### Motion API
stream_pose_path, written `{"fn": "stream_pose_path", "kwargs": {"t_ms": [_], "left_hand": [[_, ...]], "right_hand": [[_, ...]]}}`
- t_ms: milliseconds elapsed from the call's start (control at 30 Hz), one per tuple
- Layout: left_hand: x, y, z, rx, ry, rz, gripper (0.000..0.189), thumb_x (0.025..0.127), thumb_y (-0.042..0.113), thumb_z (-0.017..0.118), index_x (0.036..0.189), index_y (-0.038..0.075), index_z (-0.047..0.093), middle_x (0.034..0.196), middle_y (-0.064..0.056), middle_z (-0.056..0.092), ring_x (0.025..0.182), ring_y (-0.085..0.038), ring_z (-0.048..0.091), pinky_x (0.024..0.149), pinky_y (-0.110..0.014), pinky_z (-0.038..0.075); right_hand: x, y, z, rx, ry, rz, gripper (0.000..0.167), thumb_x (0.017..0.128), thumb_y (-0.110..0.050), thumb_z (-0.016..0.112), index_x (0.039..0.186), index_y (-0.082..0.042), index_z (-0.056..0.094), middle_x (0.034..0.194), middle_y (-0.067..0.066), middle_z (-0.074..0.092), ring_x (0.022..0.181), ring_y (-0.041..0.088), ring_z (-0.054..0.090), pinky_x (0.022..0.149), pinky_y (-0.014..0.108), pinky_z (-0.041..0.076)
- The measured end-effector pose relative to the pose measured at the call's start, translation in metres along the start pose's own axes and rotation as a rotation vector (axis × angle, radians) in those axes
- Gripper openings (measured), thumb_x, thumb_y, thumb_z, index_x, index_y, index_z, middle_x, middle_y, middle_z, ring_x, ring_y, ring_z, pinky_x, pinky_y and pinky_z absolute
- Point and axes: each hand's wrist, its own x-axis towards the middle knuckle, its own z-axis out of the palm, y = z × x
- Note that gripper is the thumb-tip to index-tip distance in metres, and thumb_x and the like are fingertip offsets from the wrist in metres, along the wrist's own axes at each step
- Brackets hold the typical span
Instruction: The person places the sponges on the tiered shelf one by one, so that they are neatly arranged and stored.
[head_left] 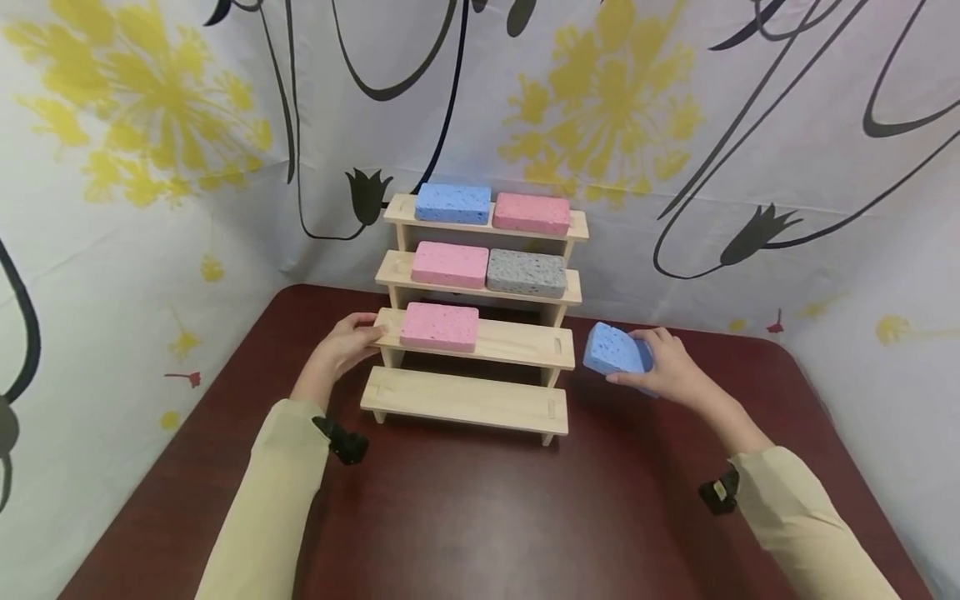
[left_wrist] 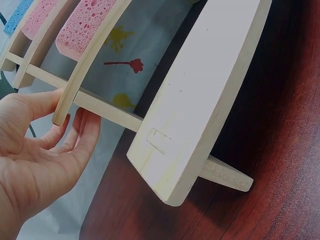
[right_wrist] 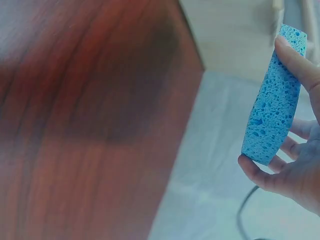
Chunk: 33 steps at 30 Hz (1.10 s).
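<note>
A stepped wooden shelf rack (head_left: 465, 398) stands on the dark red table. My left hand (head_left: 348, 343) grips the left end of its second step from the bottom, thumb on top and fingers beneath, as the left wrist view shows. To the right of the rack, my right hand (head_left: 667, 367) holds a blue sponge (head_left: 613, 348) by its edges between thumb and fingers. In the right wrist view this blue sponge (right_wrist: 274, 100) is seen edge-on, apart from the rack. A pink sponge (head_left: 439, 326) lies on the step that my left hand grips.
Higher up, a pink sponge (head_left: 450, 265) and a grey sponge (head_left: 527, 273) sit side by side. On the top step are a blue sponge (head_left: 453, 204) and a darker pink sponge (head_left: 532, 214). A patterned cloth (head_left: 645, 267) hangs behind the table (head_left: 465, 517).
</note>
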Motion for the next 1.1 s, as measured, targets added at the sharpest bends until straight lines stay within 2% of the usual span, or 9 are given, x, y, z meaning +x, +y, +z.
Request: {"fn": "stream_pose_path", "kwargs": {"t_ms": [167, 433, 700, 833, 967, 1100], "left_hand": [[-0.003, 0.0, -0.002, 0.003, 0.016, -0.011, 0.056, 0.095, 0.011, 0.046, 0.143, 0.0, 0.018, 0.13, -0.021, 0.034, 0.113, -0.027, 0.046, 0.107, -0.038, 0.037], [-0.004, -0.003, -0.002, -0.003, 0.019, -0.015, 0.056, 0.095, 0.012, 0.046, 0.142, 0.001, 0.019, 0.127, -0.019, 0.037, 0.112, -0.025, 0.047, 0.106, -0.037, 0.038], [-0.003, -0.009, 0.0, -0.008, 0.009, -0.018, 0.056, 0.094, 0.013, 0.047, 0.142, 0.001, 0.02, 0.125, -0.018, 0.039, 0.113, -0.026, 0.046, 0.107, -0.038, 0.037], [-0.003, -0.011, 0.002, -0.002, 0.005, -0.019, 0.056, 0.094, 0.014, 0.047, 0.142, 0.001, 0.02, 0.127, -0.02, 0.038, 0.114, -0.026, 0.045, 0.107, -0.038, 0.037], [-0.005, -0.013, 0.002, -0.008, 0.007, -0.024, 0.056, 0.094, 0.013, 0.047, 0.142, 0.001, 0.02, 0.129, -0.021, 0.038, 0.116, -0.026, 0.045, 0.107, -0.038, 0.037], [-0.007, -0.014, -0.003, -0.009, 0.021, -0.022, 0.056, 0.095, 0.013, 0.046, 0.142, 0.001, 0.019, 0.132, -0.023, 0.035, 0.12, -0.028, 0.042, 0.108, -0.038, 0.035]], "right_hand": [[0.0, -0.028, -0.007, -0.001, 0.031, -0.08, 0.085, 0.07, -0.049, 0.074, 0.129, 0.002, 0.042, 0.124, 0.025, 0.043, 0.111, 0.039, 0.038, 0.086, 0.054, 0.041], [0.011, -0.071, 0.0, 0.005, 0.137, -0.238, 0.075, 0.068, -0.044, 0.077, 0.125, -0.006, 0.047, 0.123, 0.018, 0.05, 0.112, 0.035, 0.045, 0.09, 0.052, 0.043], [0.022, -0.103, 0.014, -0.049, 0.168, -0.269, 0.071, 0.069, -0.045, 0.076, 0.125, -0.009, 0.052, 0.128, 0.016, 0.052, 0.119, 0.035, 0.045, 0.097, 0.054, 0.04], [0.027, -0.115, 0.028, -0.074, 0.208, -0.306, 0.067, 0.069, -0.045, 0.076, 0.121, -0.008, 0.055, 0.123, 0.014, 0.056, 0.115, 0.033, 0.049, 0.094, 0.05, 0.044], [0.036, -0.118, 0.047, -0.162, 0.213, -0.343, 0.064, 0.071, -0.05, 0.071, 0.119, -0.01, 0.057, 0.12, 0.011, 0.059, 0.11, 0.031, 0.054, 0.089, 0.047, 0.048], [0.041, -0.116, 0.061, -0.214, 0.22, -0.367, 0.063, 0.076, -0.052, 0.066, 0.124, -0.012, 0.055, 0.129, 0.013, 0.054, 0.119, 0.035, 0.047, 0.095, 0.051, 0.044]]}}
